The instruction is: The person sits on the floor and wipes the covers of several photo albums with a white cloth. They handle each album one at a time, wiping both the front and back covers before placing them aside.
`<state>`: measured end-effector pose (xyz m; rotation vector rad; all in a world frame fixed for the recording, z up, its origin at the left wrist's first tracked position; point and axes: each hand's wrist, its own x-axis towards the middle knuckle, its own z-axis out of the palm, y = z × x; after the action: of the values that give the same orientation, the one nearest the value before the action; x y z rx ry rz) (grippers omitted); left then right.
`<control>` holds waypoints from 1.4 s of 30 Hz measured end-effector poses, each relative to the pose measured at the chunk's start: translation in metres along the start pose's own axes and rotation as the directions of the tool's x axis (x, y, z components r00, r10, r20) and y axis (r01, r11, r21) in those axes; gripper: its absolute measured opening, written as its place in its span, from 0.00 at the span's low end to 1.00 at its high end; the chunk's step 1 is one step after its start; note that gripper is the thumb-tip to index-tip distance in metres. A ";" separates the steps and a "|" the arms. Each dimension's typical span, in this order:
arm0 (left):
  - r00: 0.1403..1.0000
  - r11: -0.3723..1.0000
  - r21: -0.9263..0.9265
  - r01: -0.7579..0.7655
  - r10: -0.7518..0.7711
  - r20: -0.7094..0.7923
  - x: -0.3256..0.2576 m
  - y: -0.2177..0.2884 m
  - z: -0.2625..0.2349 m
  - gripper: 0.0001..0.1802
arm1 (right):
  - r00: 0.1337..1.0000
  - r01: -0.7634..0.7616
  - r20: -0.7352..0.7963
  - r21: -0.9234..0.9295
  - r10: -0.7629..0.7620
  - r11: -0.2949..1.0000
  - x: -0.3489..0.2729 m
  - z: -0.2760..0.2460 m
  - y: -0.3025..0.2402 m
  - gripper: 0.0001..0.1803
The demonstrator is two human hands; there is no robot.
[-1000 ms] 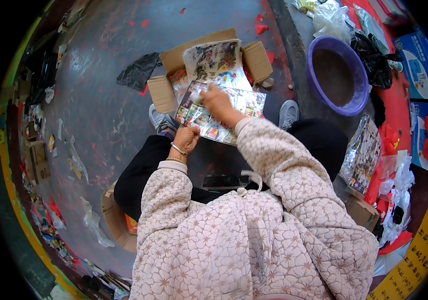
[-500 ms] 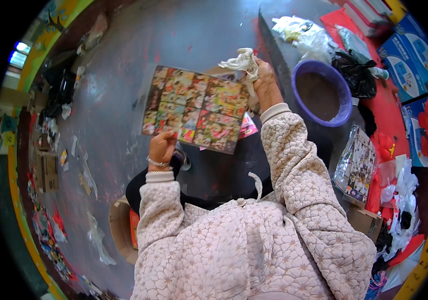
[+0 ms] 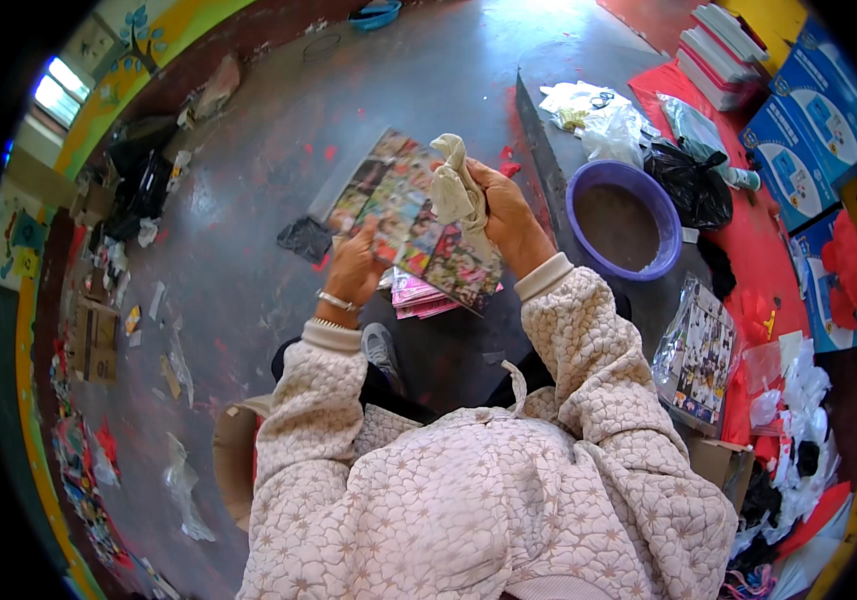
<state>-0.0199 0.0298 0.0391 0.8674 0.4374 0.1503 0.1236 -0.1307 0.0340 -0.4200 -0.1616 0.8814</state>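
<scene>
My left hand (image 3: pixel 350 268) grips the near-left edge of a flat picture sheet (image 3: pixel 388 198), printed in several crowded colourful panels. The sheet is tilted and partly blurred. Closed round a crumpled cream cloth (image 3: pixel 456 190), my right hand (image 3: pixel 508 215) is at the sheet's right side. The cloth hangs in front of the sheet; whether these fingers also hold the sheet's edge I cannot tell. Below the sheet lies a small stack of pink printed packets (image 3: pixel 418 296), partly covered by it.
A purple tub (image 3: pixel 670 235) with murky contents stands right, by a black plastic bag (image 3: pixel 693 188). Another picture sheet (image 3: pixel 698 350) in clear wrap lies nearer me. Blue boxes (image 3: pixel 793 165) line the right wall. Cardboard boxes (image 3: pixel 96 340) and litter lie left; a dark crumpled bag (image 3: pixel 305 240) lies ahead.
The sheet has swung to a steeper slant, its far-left corner now pointing away from me. My left hand has shifted right and away; my right hand has come slightly nearer with the cloth.
</scene>
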 end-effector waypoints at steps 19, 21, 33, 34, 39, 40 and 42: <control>0.980 0.999 0.053 -0.012 0.001 0.197 0.074 -0.015 -0.007 0.15 | 0.852 0.129 0.017 -0.975 -0.524 0.178 0.046 -0.008 0.052 0.11; 0.981 0.988 0.127 -0.089 0.066 0.182 0.071 -0.016 -0.008 0.14 | 0.869 0.068 -0.123 -0.930 -0.479 0.362 0.041 0.009 0.040 0.09; 0.971 0.986 0.125 0.110 -0.133 0.199 0.060 -0.006 -0.013 0.15 | 0.935 -0.092 -0.355 -0.325 -0.031 0.941 0.023 -0.005 -0.009 0.13; 0.964 0.985 0.084 0.150 -0.165 0.208 0.061 -0.009 -0.015 0.15 | 0.932 -0.124 -0.362 -0.232 0.033 0.965 0.024 -0.006 -0.010 0.16; 0.977 0.976 -0.128 0.177 -0.159 0.144 0.063 -0.012 -0.008 0.15 | 0.938 0.033 -0.338 -0.137 -0.078 0.990 0.005 0.019 -0.053 0.17; 0.981 0.980 -0.108 0.170 -0.157 0.116 0.067 -0.013 -0.016 0.16 | 0.934 0.151 -0.299 -0.156 -0.193 0.976 -0.001 0.020 -0.067 0.17; 0.978 0.954 -0.226 0.197 -0.176 0.111 0.071 -0.016 -0.018 0.16 | 0.882 0.331 -0.239 -0.294 -0.405 0.896 -0.004 0.032 -0.072 0.18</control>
<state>0.0355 0.0536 -0.0050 0.5929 0.4059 -0.0119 0.1630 -0.1650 0.0934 -0.7220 -0.0706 0.4099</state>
